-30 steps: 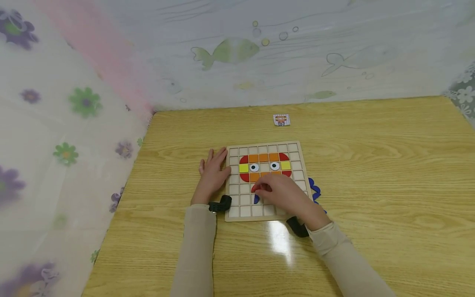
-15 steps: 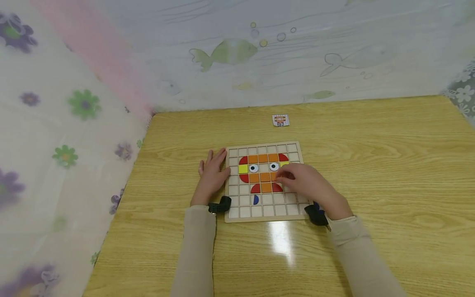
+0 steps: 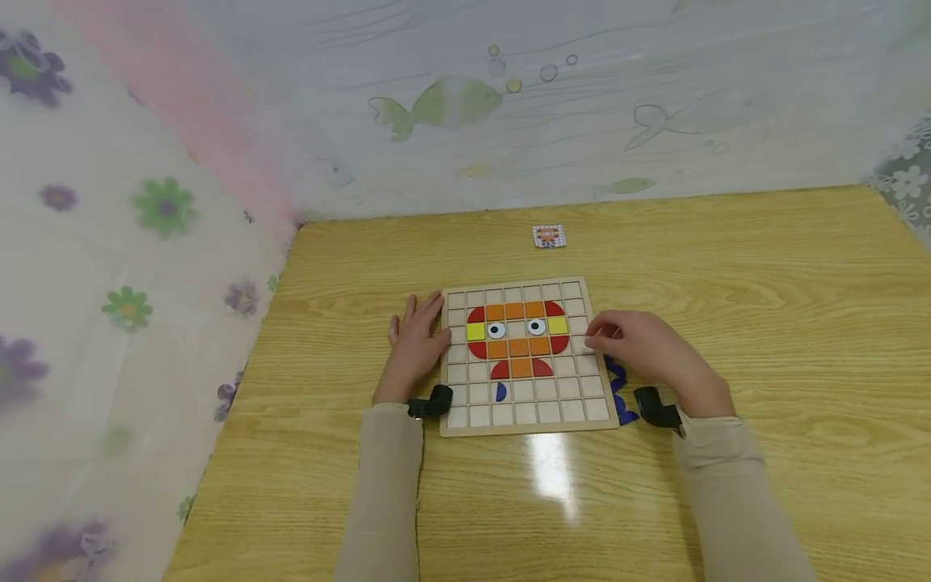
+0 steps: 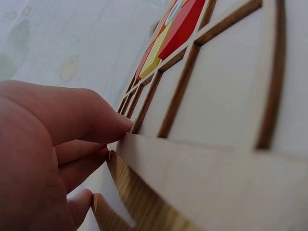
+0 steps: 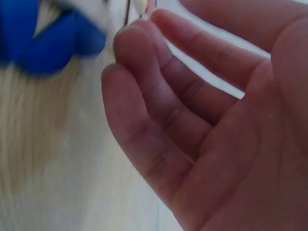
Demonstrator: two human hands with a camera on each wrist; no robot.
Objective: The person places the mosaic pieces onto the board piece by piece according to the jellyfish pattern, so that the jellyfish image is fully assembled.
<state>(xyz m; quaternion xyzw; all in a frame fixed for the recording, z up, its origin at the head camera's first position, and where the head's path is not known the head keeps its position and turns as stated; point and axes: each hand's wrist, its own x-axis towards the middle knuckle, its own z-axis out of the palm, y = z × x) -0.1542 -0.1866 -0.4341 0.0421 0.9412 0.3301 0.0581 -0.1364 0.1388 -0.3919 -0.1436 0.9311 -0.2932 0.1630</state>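
1. The puzzle board (image 3: 525,356) lies between your hands; your left hand (image 3: 416,343) presses flat on its left edge.
2. Your right hand (image 3: 643,349) hangs loose and empty over the blue pieces (image 3: 621,386).
3. Next, I think, pinch one blue piece.

Looked like a home play corner, wooden table (image 3: 727,267) boxed in by sheer fish-print curtain (image 3: 451,105), flower-print curtain (image 3: 131,242), child's grid puzzle board (image 3: 520,424)
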